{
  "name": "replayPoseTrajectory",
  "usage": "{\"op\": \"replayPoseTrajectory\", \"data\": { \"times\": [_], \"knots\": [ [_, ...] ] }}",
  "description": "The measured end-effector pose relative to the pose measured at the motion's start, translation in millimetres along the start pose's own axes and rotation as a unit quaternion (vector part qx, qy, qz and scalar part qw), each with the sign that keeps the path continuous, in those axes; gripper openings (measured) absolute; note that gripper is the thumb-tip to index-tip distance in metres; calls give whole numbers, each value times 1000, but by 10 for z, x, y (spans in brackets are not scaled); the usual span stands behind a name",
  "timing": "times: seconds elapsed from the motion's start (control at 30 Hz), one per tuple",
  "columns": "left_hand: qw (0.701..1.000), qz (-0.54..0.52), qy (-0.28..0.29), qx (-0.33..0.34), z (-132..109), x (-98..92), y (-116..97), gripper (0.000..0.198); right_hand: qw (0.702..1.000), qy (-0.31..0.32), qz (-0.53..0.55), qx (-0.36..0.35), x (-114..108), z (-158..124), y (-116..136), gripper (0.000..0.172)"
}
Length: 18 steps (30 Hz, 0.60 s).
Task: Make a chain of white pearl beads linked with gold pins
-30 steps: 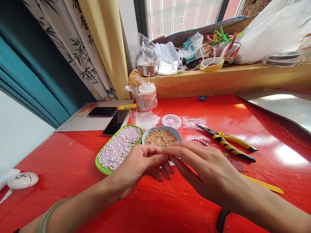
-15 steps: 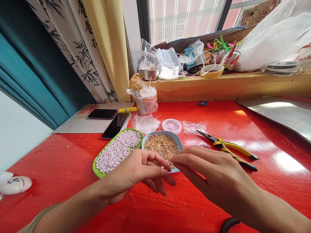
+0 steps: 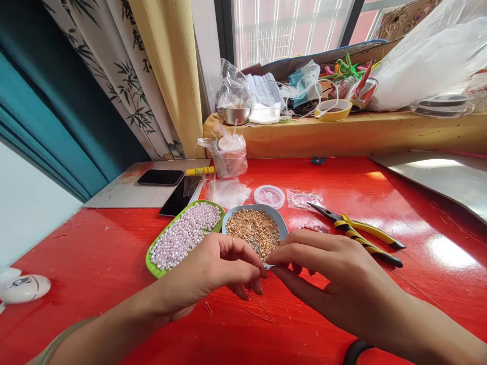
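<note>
My left hand (image 3: 216, 266) and my right hand (image 3: 327, 276) meet fingertip to fingertip low over the red table (image 3: 114, 263), just in front of a grey dish of small gold metal bits (image 3: 254, 230). Both hands are pinched closed on something tiny that I cannot make out. A gold ring sits on a left finger. A green tray of pale pearl beads (image 3: 182, 235) lies left of the grey dish. A thin bent wire (image 3: 261, 309) lies on the table under my hands.
Yellow-handled pliers (image 3: 359, 233) lie to the right. Behind the dishes are a round clear lid (image 3: 269, 195), small plastic bags, two phones (image 3: 171, 187) and a yellow glue stick. A cluttered sill runs along the back. A white mouse (image 3: 25, 288) sits far left.
My two hands have drawn slightly nearer me and their fingertips have closed together in front of the grey dish. The view has tilted a little.
</note>
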<state>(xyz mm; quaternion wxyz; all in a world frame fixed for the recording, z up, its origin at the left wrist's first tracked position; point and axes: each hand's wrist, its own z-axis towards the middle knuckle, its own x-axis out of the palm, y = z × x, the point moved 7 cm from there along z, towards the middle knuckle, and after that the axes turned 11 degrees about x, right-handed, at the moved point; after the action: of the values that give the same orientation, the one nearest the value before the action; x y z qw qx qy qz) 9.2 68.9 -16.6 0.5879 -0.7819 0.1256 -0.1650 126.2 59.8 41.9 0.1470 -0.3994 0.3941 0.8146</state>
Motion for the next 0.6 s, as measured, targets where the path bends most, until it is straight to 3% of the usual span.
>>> {"op": "replayPoseTrajectory", "data": {
  "times": [0.17, 0.6],
  "knots": [
    [1000, 16, 1, 11, -40, 12, -21, 4, 999, 27, 40, 11, 43, -16, -2, 14],
    [998, 46, -18, 30, -68, -2, -44, 4, 997, -18, 73, 10, -17, -8, 81, 16]
  ]
}}
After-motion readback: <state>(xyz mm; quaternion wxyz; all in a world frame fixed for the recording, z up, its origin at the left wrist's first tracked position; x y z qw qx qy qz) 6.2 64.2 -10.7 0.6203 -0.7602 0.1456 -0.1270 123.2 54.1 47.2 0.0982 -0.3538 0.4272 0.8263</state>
